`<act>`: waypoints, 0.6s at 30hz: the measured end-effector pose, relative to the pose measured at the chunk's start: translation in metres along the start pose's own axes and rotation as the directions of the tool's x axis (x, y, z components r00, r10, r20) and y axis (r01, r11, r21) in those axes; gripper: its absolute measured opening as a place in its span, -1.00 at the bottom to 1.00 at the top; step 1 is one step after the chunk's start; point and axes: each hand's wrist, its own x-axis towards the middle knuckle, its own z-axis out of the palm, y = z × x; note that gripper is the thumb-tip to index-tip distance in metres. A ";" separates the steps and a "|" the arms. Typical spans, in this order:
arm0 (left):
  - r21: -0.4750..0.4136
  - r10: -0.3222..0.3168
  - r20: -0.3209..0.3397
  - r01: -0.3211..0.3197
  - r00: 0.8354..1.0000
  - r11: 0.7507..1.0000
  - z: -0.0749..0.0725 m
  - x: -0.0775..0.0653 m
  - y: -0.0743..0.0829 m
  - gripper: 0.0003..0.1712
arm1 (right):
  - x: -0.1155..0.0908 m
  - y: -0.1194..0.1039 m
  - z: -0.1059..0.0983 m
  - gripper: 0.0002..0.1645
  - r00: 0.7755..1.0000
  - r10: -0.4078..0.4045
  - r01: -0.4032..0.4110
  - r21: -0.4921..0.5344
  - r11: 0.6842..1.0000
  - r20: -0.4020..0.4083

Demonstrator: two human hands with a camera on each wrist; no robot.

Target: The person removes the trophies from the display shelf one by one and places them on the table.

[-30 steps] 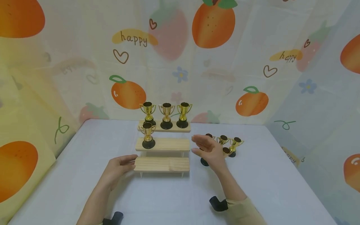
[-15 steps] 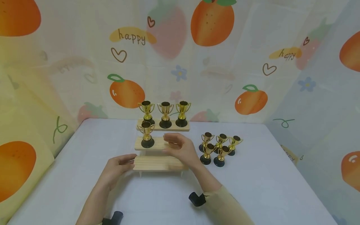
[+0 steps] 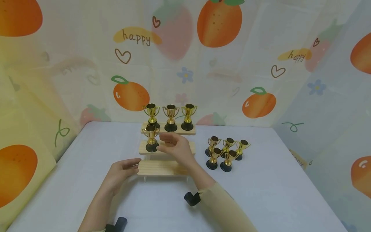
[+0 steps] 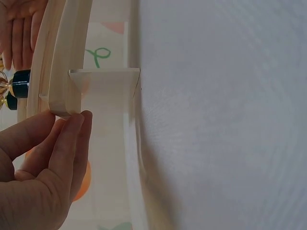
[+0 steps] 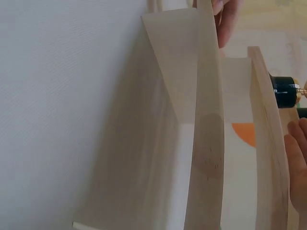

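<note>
A three-tier wooden display stand stands on the table. My left hand pinches the left end of its lowest board; in the left wrist view the fingers lie under the board's end and the thumb above. One gold trophy cup with a black base stands upright at the left of the middle board. My right hand hovers over that board just right of the cup, holding nothing, fingers extended toward it. The top board carries three trophies in a row.
Right of the stand, several more small gold trophies stand grouped on the white-covered table. A fruit-printed curtain hangs behind and at both sides. Clear supports hold the stand's lowest board above the table.
My right hand has moved left from beside the grouped trophies to over the middle board, close to the cup there. The left hand has stayed on the stand.
</note>
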 end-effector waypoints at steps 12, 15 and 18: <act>-0.011 -0.017 0.000 0.017 1.000 1.000 0.000 0.002 -0.001 -0.45 | 0.014 -0.002 0.013 -0.47 0.999 0.023 -0.023 -0.016 1.000 -0.027; -0.016 -0.011 0.004 0.011 1.000 1.000 0.000 0.002 -0.002 -0.44 | 0.016 -0.003 0.015 -0.52 0.999 0.027 -0.028 -0.029 0.999 -0.037; -0.013 -0.009 0.004 0.009 1.000 1.000 -0.001 0.003 -0.002 -0.44 | 0.018 -0.004 0.017 -0.55 0.999 0.020 -0.021 -0.026 0.999 -0.047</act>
